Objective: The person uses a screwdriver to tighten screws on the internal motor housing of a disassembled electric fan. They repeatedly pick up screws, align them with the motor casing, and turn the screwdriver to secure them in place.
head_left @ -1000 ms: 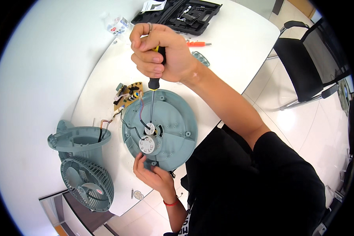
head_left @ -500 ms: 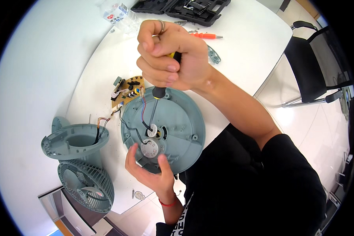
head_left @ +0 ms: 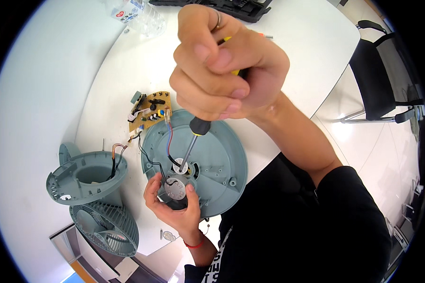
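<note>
My right hand [head_left: 231,70] is closed round the yellow-and-black handle of a screwdriver [head_left: 190,148]. The shaft slants down, its tip at a small white round piece [head_left: 178,163] in the middle of a grey-green round fan base [head_left: 222,160]. Thumb and fingers of my left hand [head_left: 177,214] close round a small silver disc-shaped motor [head_left: 175,189] beside that piece. Red, blue and black wires [head_left: 169,141] run from there to a tan circuit board [head_left: 151,111] on the table. Most of the screwdriver handle is hidden inside my fist.
Left of the base stands a grey-green fan housing [head_left: 87,177] with wires coming out, and a slatted fan head [head_left: 106,231] lies below. A plastic bottle [head_left: 141,19] and a black tool case [head_left: 231,7] lie at the back. A black chair [head_left: 370,78] stands at right.
My right hand has risen nearer the camera and shifted right, tilting the screwdriver more. My left fingers have moved in closer round the motor. The view has shifted slightly.
</note>
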Available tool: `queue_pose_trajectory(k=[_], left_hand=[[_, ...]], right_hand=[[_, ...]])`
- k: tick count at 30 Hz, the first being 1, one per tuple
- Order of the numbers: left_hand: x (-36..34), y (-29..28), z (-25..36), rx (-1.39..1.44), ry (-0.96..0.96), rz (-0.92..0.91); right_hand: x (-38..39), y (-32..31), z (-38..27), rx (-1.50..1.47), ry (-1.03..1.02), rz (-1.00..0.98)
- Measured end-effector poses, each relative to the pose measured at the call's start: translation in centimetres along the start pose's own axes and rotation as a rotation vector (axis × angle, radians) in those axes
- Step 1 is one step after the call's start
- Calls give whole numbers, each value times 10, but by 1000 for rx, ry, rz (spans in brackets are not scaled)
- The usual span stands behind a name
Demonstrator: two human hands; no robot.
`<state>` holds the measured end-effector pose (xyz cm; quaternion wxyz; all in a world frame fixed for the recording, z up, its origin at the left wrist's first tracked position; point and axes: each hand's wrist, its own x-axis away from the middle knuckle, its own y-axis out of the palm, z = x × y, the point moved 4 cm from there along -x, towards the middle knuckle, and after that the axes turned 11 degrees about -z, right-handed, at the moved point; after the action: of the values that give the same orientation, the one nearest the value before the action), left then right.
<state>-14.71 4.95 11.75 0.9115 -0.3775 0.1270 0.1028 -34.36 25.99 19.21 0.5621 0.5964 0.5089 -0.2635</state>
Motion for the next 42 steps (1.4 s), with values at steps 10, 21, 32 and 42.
queue_pose_trajectory(k=[10,21,32,42], left_hand=[[-9,8,9,191,-140,-72],[-15,20,12,175,-152,-80],[-12,18,12,121,-131,-64],[-13,20,8,279,-152,-111]], right_hand=[[3,9,16,36,75,102],[4,12,11,27,183,82],[1,15,9,76,193,-89],[0,3,-2,188,107,-152]])
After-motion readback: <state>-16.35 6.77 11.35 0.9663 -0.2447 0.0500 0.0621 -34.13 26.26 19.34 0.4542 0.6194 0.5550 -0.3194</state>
